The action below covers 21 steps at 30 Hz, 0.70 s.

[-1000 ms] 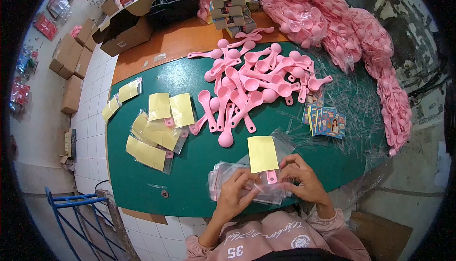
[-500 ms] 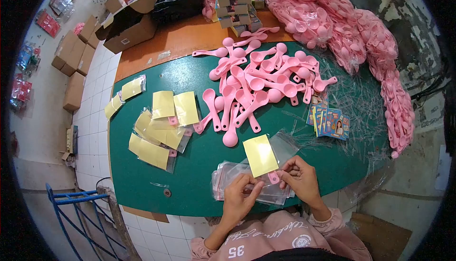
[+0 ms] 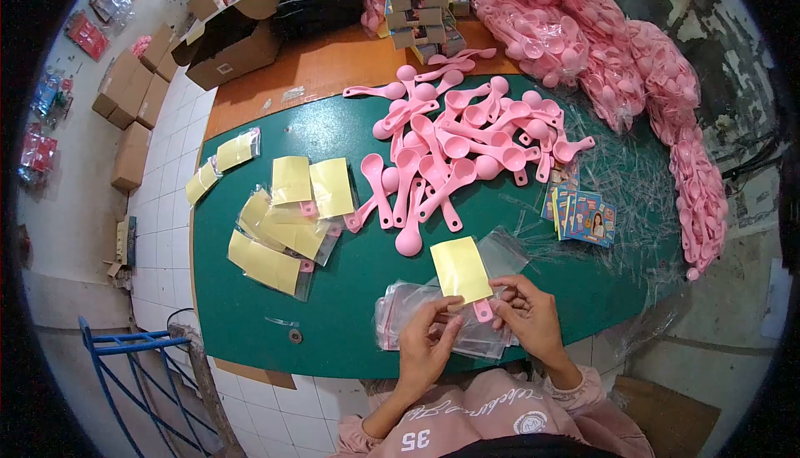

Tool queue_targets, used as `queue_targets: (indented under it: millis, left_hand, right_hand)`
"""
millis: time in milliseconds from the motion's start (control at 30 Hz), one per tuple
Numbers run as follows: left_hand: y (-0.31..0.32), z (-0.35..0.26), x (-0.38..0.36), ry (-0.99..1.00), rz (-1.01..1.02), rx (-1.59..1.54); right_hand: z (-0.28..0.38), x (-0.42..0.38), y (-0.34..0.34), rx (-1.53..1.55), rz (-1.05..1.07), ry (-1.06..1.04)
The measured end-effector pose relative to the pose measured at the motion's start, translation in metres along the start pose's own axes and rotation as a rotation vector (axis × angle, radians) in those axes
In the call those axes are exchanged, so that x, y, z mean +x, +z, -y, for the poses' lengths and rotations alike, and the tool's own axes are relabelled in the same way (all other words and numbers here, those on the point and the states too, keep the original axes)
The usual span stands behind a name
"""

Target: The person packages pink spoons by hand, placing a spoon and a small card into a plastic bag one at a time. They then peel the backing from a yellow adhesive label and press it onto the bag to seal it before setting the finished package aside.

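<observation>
Between my hands is a clear bag with a yellow card [image 3: 462,270] and a pink spoon handle [image 3: 483,310] showing at its lower end. My left hand [image 3: 427,343] pinches the bag's lower left edge with its fingers closed. Thumb and fingers of my right hand [image 3: 528,316] are closed on the bag's right edge beside the handle. Beneath them lies a stack of empty clear bags [image 3: 400,316]. Beyond the bag is a heap of pink spoons [image 3: 454,145]. To the right lie printed cards [image 3: 587,218].
Filled bags with yellow cards [image 3: 265,265] lie at the left of the green table [image 3: 333,333]. Bundled cards [image 3: 417,16] and large bags of spoons [image 3: 600,66] are at the back. Plastic scraps [image 3: 633,200] cover the right side. A blue metal frame [image 3: 137,345] stands lower left.
My left fingers have moved up onto the lower left edge of the bag with the yellow card. My right fingers have shifted slightly along its right edge.
</observation>
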<state>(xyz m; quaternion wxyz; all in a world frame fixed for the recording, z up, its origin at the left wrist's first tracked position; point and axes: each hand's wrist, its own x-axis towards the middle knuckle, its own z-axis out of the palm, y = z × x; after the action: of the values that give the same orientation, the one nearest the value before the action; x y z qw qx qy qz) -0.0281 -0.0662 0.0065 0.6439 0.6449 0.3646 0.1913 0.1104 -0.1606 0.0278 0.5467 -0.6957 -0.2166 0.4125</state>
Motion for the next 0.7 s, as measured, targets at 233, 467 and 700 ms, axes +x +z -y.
queue_targets:
  millis: [233, 467, 700]
  left_hand:
    - [-0.024, -0.013, -0.003, 0.255, -0.38, 0.043]
    - [-0.072, -0.022, 0.039, 0.393, -0.759, 0.622]
    - [0.011, -0.021, 0.079, 0.556, 0.075, 0.849]
  right_hand:
    - [0.032, 0.035, -0.025, -0.612, 0.057, -0.394]
    - [0.035, 0.137, -0.045, -1.114, -0.363, -0.661]
    - [0.038, 0.18, -0.015, -1.228, -0.218, -0.907]
